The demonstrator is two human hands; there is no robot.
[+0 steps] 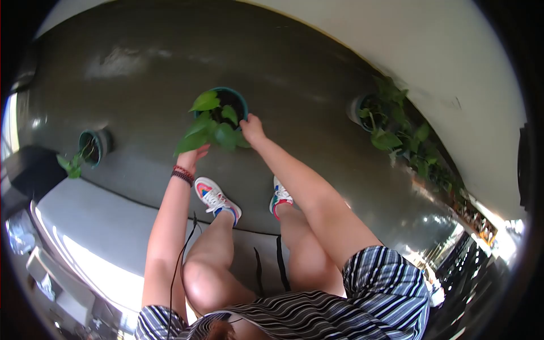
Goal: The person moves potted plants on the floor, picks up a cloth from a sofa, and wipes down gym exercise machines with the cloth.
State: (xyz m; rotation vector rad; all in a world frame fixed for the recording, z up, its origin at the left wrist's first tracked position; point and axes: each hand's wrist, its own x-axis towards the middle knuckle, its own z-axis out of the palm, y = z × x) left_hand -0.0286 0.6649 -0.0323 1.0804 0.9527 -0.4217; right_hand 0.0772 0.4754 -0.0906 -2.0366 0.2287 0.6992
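A potted plant with broad green leaves (pixel 207 102) and a blue-green pot rim (pixel 241 97) is in front of my feet. My right hand (pixel 253 130) is closed on the right side of the rim, thumb over the edge. My left hand (pixel 196 156) is just below the hanging leaves at the pot's near left, palm partly turned up and fingers stretched out. Leaves cover part of that hand, so any contact with the pot is hidden. I cannot tell whether the pot rests on the floor or is lifted.
A smaller potted plant (pixel 97 146) leans or lies on the dark floor (pixel 153 68) at left. More leafy plants (pixel 391 122) line the pale wall (pixel 442 51) at right. I sit on a grey seat (pixel 107 218); a black cable (pixel 180 258) hangs beside my left arm.
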